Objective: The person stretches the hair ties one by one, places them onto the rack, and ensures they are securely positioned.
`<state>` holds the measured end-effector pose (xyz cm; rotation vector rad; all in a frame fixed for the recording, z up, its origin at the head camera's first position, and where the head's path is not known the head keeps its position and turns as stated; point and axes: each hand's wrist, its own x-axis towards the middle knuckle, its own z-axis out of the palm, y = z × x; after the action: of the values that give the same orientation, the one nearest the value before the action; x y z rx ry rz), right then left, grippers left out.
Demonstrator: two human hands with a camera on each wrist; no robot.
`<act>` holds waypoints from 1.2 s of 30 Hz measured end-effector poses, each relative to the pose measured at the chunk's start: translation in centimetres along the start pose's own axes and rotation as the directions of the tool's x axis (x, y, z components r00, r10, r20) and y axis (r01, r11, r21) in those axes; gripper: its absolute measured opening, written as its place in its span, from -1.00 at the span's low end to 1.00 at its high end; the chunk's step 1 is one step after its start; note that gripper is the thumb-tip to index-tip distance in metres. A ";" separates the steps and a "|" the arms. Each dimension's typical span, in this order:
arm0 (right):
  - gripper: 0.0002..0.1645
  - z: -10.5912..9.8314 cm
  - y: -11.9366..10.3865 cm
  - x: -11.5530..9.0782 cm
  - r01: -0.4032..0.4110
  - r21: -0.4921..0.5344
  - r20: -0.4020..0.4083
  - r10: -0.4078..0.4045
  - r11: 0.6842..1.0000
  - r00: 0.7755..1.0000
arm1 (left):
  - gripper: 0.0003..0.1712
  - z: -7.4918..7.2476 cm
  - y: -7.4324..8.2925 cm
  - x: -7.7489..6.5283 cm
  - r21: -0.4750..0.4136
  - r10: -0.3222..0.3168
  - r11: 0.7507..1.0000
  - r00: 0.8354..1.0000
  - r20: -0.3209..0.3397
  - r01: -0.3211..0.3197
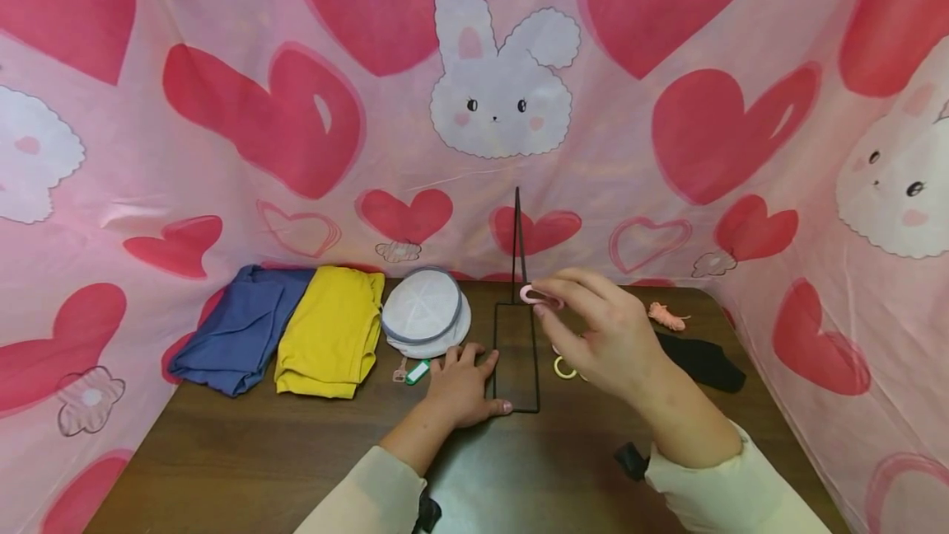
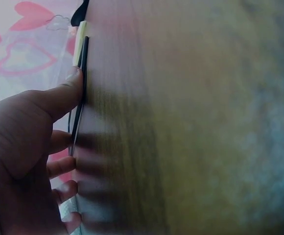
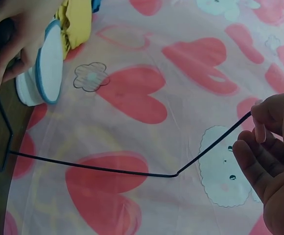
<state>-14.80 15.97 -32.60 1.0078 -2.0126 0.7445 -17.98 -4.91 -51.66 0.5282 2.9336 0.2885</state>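
Observation:
A black wire stand (image 1: 535,365) lies with its rectangular base on the table, its thin arm rising at the back. My left hand (image 1: 463,388) rests by the base's left side, thumb and fingers spread and touching the wire. In the left wrist view, the left thumb (image 2: 66,95) lies against the black wire. My right hand (image 1: 604,328) pinches a pink ring (image 1: 528,295) between thumb and fingers. The right wrist view has this pink ring (image 3: 260,131) right at the end of the wire arm (image 3: 213,144); whether the wire passes through it I cannot tell.
Folded blue cloth (image 1: 240,328), folded yellow cloth (image 1: 329,332) and a white hat (image 1: 423,307) line the left. A green-and-white tag (image 1: 418,372) lies near my left hand. A yellow ring (image 1: 565,367), peach yarn (image 1: 667,317) and black cloth (image 1: 700,361) are at right.

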 end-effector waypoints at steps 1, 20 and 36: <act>-0.69 0.1 0.1 0.0 -0.001 -0.007 0.002 0.001 1.000 1.000 | 0.10 0.0 0.0 0.0 0.001 0.001 1.000 1.000 -0.001 -0.001; -0.71 2.3 3.8 0.8 -0.067 -0.036 0.021 0.068 0.997 0.997 | 0.11 0.2 0.0 0.1 -0.001 -0.002 1.000 1.000 0.002 0.002; -0.69 4.5 7.4 2.8 -0.082 -0.053 -0.022 0.081 0.995 0.996 | 0.10 -0.1 0.1 0.0 -0.001 0.002 1.000 1.000 0.007 -0.002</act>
<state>-23.77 15.27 -33.95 0.8888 -2.0563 0.7359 -17.97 -4.84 -51.52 0.5305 2.9263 0.2880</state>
